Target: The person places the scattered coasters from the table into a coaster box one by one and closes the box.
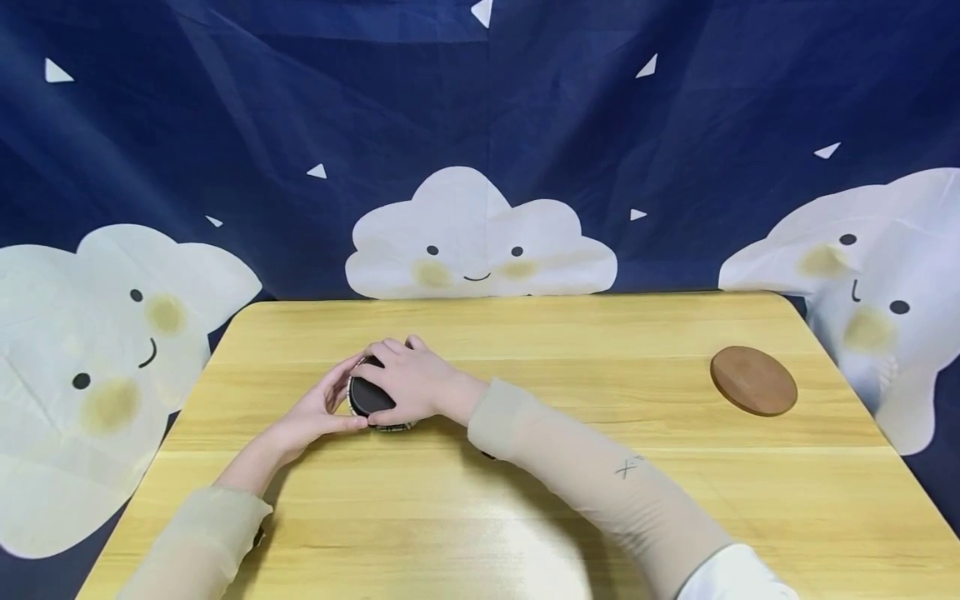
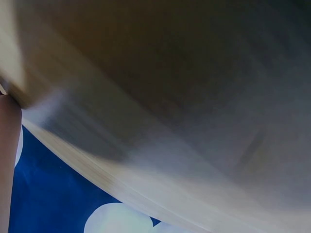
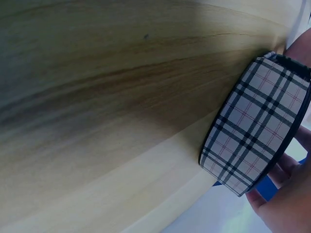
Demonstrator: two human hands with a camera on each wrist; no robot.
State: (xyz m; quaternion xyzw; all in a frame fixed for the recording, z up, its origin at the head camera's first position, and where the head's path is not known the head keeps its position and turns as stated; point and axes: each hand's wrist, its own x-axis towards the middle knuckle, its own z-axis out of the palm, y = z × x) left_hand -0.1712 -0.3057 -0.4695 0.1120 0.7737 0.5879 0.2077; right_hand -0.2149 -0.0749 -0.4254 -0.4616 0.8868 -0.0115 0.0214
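A small round case [image 1: 367, 397] with a black top and a plaid side is at the table's left-centre, between both hands. My left hand [image 1: 311, 419] holds its left side, with the thumb at the near edge. From above, my right hand [image 1: 416, 382] grips it with fingers and thumb spread over the top, covering much of it. In the right wrist view the case's plaid side [image 3: 255, 126] shows black and red lines on white between black edges. The left wrist view is mostly dark, blurred tabletop, and the case is not seen there.
A flat brown disc [image 1: 753, 381] lies toward the right end of the wooden table [image 1: 337, 533]. Behind the table hangs a dark blue cloth [image 1: 480, 100] with smiling white clouds and small white triangles.
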